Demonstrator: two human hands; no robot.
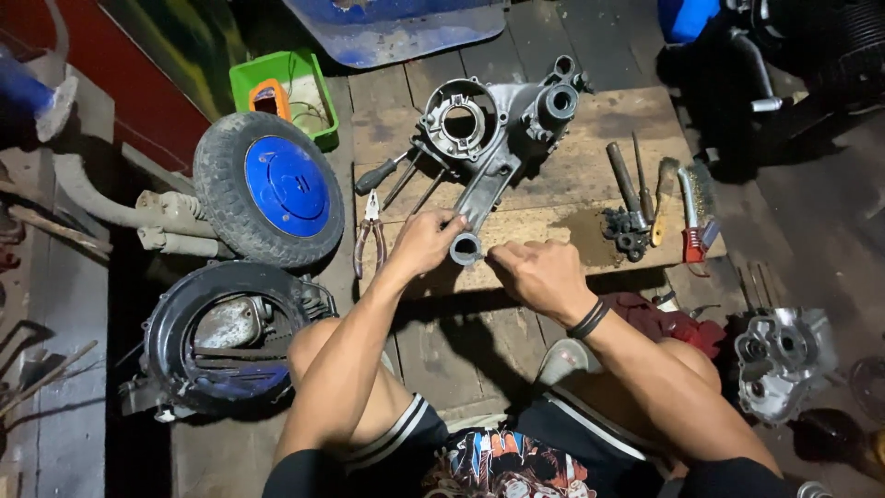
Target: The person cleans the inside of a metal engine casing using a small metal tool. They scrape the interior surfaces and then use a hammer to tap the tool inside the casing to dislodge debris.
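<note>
Wheel (277, 187) with its blue hub lies well left of the left hand (425, 242), and pliers (370, 231) rest just beside that hand on the wooden tabletop (590, 171). Left grip is closed, fingers pinched on the engine casing (489, 138) at its lower tube end, between both hands. Right hand (539, 275) sits just right of the tube, fingers curled together; whether they touch it I cannot tell. Farther right lies a wire brush (693, 207).

You sat in a repair workshop: engine casing (489, 138), wheel (272, 189) and hand tools (645, 198) covered the plank floor (461, 341).
</note>
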